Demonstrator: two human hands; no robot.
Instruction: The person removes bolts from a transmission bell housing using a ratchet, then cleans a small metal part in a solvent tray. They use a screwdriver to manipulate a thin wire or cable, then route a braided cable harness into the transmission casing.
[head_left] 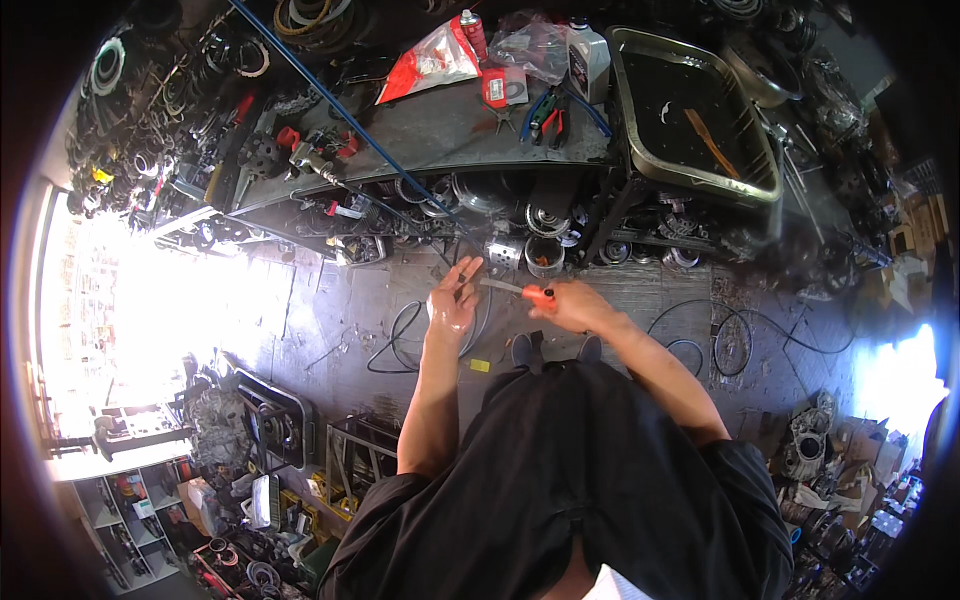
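My right hand (pixel 575 306) grips an orange-handled knife (pixel 538 297) with a dark button on its handle. Its thin pale blade (pixel 502 286) points left toward my left hand (pixel 455 302). That hand is raised palm up, with its fingers bent close to the thumb. A small dark bit shows between the fingers, too small to name. The blade tip is close to the fingertips; I cannot tell whether they touch. Both hands are over the floor in front of the workbench (pixel 430 140).
On the bench are a metal tray (pixel 622 120), pliers (pixel 552 118), a grey bottle (pixel 588 62), a spray can (pixel 473 35) and an air tool (pixel 312 160). A blue hose (pixel 330 95) crosses it. Metal parts fill the shelf below. Looped hoses (pixel 733 345) lie on the floor.
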